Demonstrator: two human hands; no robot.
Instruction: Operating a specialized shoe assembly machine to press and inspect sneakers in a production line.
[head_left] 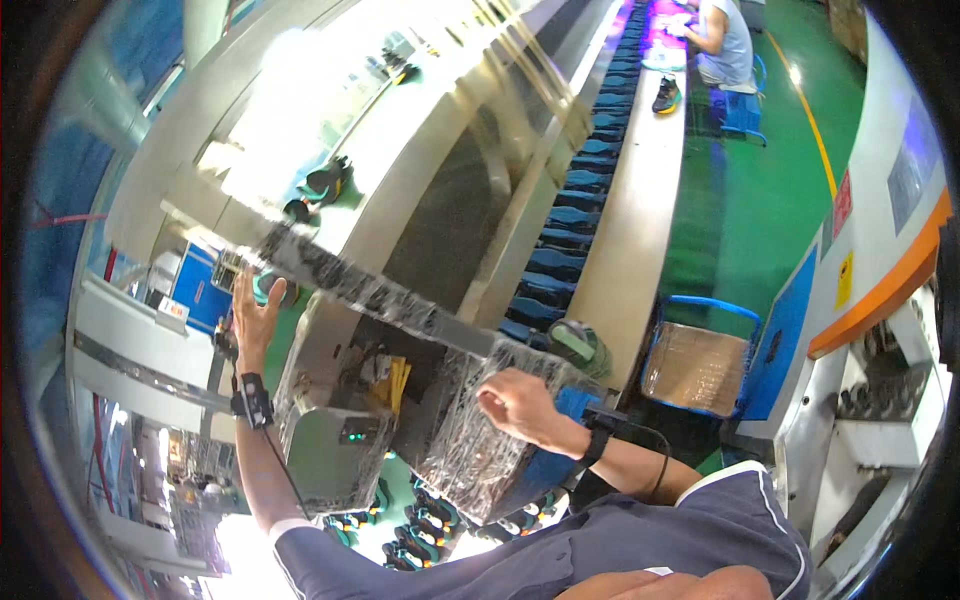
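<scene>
My left hand [256, 315] is raised at the left, its fingers stretched upward and its thumb apart. Right by the thumb is a dark, teal-edged piece [266, 288] that looks like part of a shoe; whether I touch it I cannot tell. My right hand [522, 407] is curled closed over a plastic-wrapped box [470, 440], with nothing seen sticking out of it. A greyish-green shoe-like item [580, 346] lies beyond that hand, at the near end of the rack of dark shoe parts [567, 230].
A plastic-wrapped bar [385, 300] crosses between my hands. Dark shoes [325, 180] sit on the bright line at left. Several shoes [420, 530] stand below the box. A blue-framed chair [697, 368] is at right. A seated person [725, 45] works far off, near one shoe [666, 96].
</scene>
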